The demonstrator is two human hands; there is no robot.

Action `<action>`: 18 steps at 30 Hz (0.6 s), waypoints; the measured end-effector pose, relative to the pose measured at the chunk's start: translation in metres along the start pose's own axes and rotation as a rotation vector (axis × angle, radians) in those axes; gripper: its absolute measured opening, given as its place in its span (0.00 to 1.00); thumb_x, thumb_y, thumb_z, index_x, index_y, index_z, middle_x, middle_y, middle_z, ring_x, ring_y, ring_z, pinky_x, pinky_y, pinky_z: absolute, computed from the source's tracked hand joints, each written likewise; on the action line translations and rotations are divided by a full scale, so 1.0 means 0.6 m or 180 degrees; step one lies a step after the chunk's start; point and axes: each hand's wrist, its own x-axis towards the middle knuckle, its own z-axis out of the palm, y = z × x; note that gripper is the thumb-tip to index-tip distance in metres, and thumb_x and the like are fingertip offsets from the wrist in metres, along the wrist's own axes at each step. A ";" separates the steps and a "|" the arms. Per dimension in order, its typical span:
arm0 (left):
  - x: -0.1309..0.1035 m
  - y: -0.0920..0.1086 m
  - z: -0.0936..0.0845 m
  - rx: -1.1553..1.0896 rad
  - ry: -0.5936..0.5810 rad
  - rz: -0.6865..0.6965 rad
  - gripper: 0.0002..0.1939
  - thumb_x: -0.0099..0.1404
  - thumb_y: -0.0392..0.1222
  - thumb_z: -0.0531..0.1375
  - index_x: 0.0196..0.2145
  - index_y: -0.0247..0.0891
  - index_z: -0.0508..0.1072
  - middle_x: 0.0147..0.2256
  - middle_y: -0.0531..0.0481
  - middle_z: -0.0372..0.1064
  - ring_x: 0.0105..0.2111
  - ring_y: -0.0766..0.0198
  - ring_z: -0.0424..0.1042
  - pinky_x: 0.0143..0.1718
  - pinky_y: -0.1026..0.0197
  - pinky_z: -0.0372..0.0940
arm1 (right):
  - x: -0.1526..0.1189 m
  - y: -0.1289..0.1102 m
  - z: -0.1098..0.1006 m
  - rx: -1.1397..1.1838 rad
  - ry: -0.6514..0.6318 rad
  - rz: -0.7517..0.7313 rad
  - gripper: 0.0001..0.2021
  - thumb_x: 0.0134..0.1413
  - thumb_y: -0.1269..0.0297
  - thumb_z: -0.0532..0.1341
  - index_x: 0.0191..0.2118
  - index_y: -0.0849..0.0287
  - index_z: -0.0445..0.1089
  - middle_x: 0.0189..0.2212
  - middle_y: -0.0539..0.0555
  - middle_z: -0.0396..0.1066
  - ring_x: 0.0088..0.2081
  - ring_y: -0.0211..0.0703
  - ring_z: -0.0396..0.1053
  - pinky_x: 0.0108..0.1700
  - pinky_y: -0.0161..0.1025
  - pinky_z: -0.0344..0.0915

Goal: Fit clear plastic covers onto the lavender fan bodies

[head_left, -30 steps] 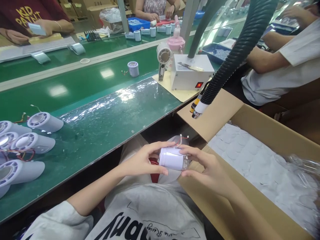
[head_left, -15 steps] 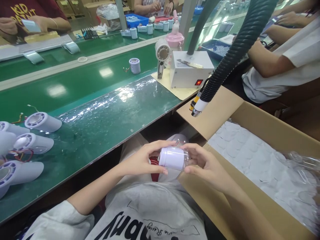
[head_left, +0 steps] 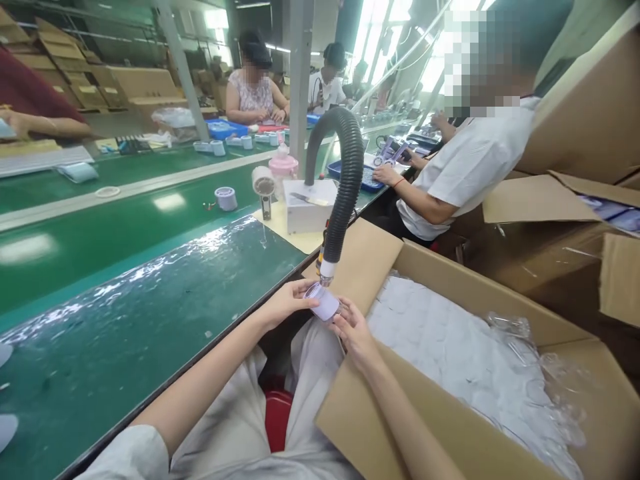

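Note:
Between my two hands is a short lilac plastic cylinder point(head_left: 326, 305), its open end tilted up under the tip of a black corrugated hose point(head_left: 345, 193). My left hand point(head_left: 290, 301) grips the open end, thumb along the side. My right hand point(head_left: 354, 328) closes on the other end, where a clear plastic piece shows between the fingers; most of it is hidden. The metal nozzle point(head_left: 327, 275) of the hose is right over the cylinder's rim; whether they touch I cannot tell. That hose rises from a white box point(head_left: 307, 213) on the bench.
At my right stands an open cardboard box point(head_left: 450, 273) with white padded layers and clear plastic pieces point(head_left: 510, 327). On the green bench are a lilac cylinder with wires point(head_left: 226, 198), a small upright fan point(head_left: 263, 190) and a pink cup point(head_left: 283, 163). A co-worker in white point(head_left: 460, 160) sits beyond the box.
My hands have lifted the cylinder forward from over my lap to the hose nozzle and tipped its open end upward. The view has tilted up and turned right.

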 end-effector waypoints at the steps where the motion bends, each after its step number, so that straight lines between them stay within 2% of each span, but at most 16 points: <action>1: 0.001 0.001 -0.004 0.0024 -0.0014 -0.0013 0.33 0.46 0.41 0.74 0.50 0.33 0.74 0.51 0.38 0.73 0.54 0.48 0.70 0.59 0.47 0.58 | 0.003 0.001 0.000 0.0005 -0.0012 -0.0017 0.27 0.45 0.50 0.71 0.48 0.52 0.62 0.43 0.55 0.75 0.43 0.48 0.74 0.46 0.45 0.71; 7: -0.018 0.006 -0.021 0.0111 -0.0052 -0.0052 0.33 0.47 0.38 0.74 0.52 0.36 0.71 0.53 0.37 0.71 0.54 0.50 0.69 0.58 0.48 0.60 | 0.013 0.006 0.001 -0.0159 -0.0227 -0.0128 0.29 0.43 0.49 0.72 0.48 0.54 0.64 0.45 0.58 0.75 0.44 0.49 0.74 0.47 0.45 0.71; 10: -0.033 0.006 -0.021 0.0114 -0.0171 0.0053 0.34 0.46 0.35 0.74 0.51 0.37 0.70 0.57 0.36 0.67 0.56 0.50 0.68 0.56 0.51 0.63 | 0.007 -0.003 0.003 -0.0399 -0.0341 -0.0264 0.26 0.45 0.53 0.72 0.48 0.54 0.65 0.48 0.58 0.73 0.48 0.50 0.72 0.51 0.47 0.70; 14: -0.061 0.001 -0.019 0.0141 -0.0335 0.0142 0.36 0.45 0.32 0.74 0.52 0.41 0.70 0.61 0.39 0.61 0.57 0.52 0.66 0.53 0.54 0.66 | -0.016 -0.027 0.003 -0.0851 -0.0522 -0.0419 0.22 0.45 0.63 0.73 0.47 0.53 0.69 0.57 0.58 0.66 0.58 0.53 0.65 0.57 0.51 0.66; 16: -0.080 0.000 -0.017 0.0234 -0.0394 0.0135 0.37 0.46 0.31 0.73 0.54 0.43 0.69 0.61 0.40 0.61 0.57 0.53 0.66 0.54 0.54 0.65 | -0.033 -0.040 0.003 -0.1067 -0.0611 -0.0448 0.21 0.45 0.66 0.73 0.46 0.53 0.71 0.58 0.57 0.66 0.60 0.54 0.61 0.61 0.54 0.60; 18: -0.102 0.001 -0.012 0.0458 -0.0467 0.0171 0.38 0.48 0.31 0.73 0.56 0.44 0.69 0.61 0.41 0.62 0.58 0.53 0.66 0.57 0.53 0.63 | -0.050 -0.055 0.005 -0.1390 -0.0721 -0.0535 0.19 0.46 0.67 0.72 0.46 0.53 0.72 0.58 0.56 0.67 0.60 0.55 0.63 0.63 0.56 0.58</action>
